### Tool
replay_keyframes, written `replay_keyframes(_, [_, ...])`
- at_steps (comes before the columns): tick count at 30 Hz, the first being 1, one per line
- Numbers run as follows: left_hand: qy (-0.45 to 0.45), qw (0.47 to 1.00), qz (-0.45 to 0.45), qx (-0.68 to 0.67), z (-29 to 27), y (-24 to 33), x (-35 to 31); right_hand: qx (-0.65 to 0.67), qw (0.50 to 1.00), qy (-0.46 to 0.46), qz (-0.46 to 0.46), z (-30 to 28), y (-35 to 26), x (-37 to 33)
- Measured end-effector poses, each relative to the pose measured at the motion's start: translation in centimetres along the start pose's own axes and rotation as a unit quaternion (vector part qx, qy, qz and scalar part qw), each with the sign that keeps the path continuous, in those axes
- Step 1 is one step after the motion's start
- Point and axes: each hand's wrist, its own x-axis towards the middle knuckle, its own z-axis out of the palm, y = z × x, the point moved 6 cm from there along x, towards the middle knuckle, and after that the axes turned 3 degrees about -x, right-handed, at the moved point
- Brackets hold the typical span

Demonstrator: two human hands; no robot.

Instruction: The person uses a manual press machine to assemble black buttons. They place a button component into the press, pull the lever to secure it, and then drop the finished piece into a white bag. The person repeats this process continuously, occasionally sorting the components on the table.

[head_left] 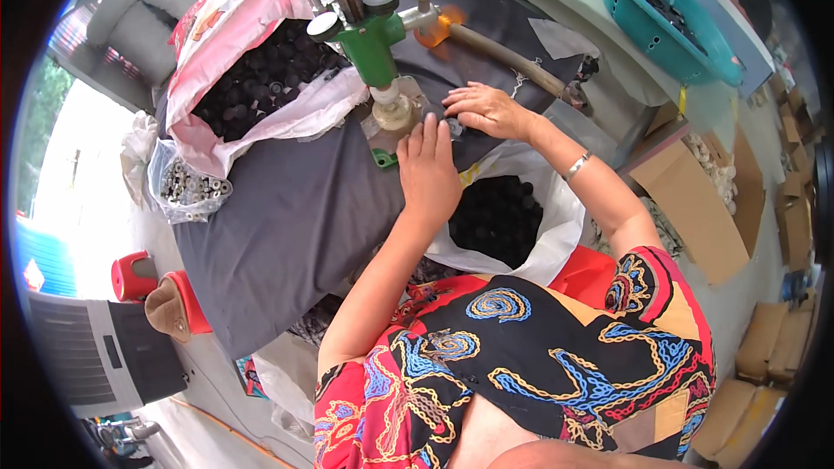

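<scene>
In front of a green bench press [369,52], my left hand [429,169] reaches forward with its fingers stretched out, the tips beside the pale round die [396,111] under the ram. I cannot see anything held in it, and the palm is hidden. To its right my right hand [493,111] lies palm down, its fingers extended and slightly apart, pointing left toward the press. Just below its fingertips is a small shiny grey round piece [454,128]. Close to my hands, an open white sack [560,239] holds many black round parts [499,221].
A pink-and-white sack [204,135] of black caps stands left of the press, with a clear bag of small metal fittings [187,187] beside it. A long brown lever [508,61] extends right from the press. A teal basin [669,17] and cardboard box [695,200] are at right.
</scene>
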Motion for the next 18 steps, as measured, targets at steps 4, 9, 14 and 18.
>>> replay_keyframes(4, [-0.06,0.99,0.006,-0.127,0.1,3.8,-3.3,0.049,0.998,0.022,-0.026,-0.8,-3.0,-4.3])
replay_keyframes(9, [-0.096,0.967,0.041,-0.232,-0.9,5.4,-6.1,0.076,0.992,0.095,0.039,-2.9,-6.3,-8.1])
replay_keyframes(14, [-0.05,0.978,-0.006,-0.204,-2.1,2.6,-6.2,-0.068,0.969,0.235,0.016,-2.1,-6.0,-4.8])
replay_keyframes(18, [-0.068,0.972,0.003,-0.226,-1.6,2.6,-5.3,-0.159,0.974,0.16,0.025,1.0,-4.8,-3.1])
